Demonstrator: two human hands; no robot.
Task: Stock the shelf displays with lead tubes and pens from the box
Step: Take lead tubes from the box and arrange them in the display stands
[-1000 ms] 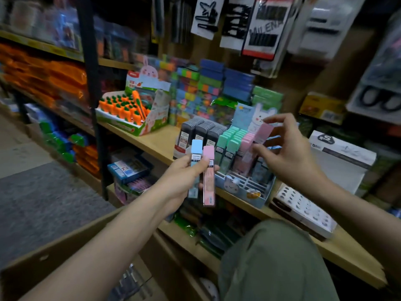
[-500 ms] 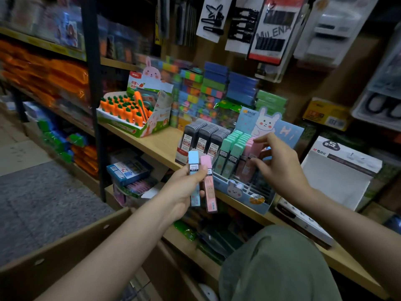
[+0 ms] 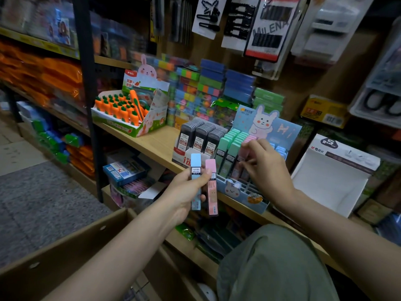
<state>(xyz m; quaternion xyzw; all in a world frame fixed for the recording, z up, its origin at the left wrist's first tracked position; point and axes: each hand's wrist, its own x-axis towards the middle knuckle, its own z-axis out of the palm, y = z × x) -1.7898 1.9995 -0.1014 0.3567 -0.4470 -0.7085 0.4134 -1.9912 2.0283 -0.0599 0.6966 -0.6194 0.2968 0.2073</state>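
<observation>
The bunny display tray (image 3: 243, 193) on the wooden shelf (image 3: 158, 144) is the thing to watch. Its green rows look full and a pink row sits beside them, but the front slots nearest the bunny face look bare, so the stocking seems well under way and not finished. The right hand (image 3: 265, 168) is down in the tray at the pink row, fingers (image 3: 249, 164) curled round a pink lead tube (image 3: 246, 149) that stands among the others; whether it is fully seated I cannot tell. Just in front of the tray, the left hand (image 3: 186, 192) grips two more upright: a blue lead tube (image 3: 195, 168) and a second pink tube (image 3: 211, 192). Those two are left to place. Below the tray, the cardboard box (image 3: 65, 253) stands open, its contents out of sight.
</observation>
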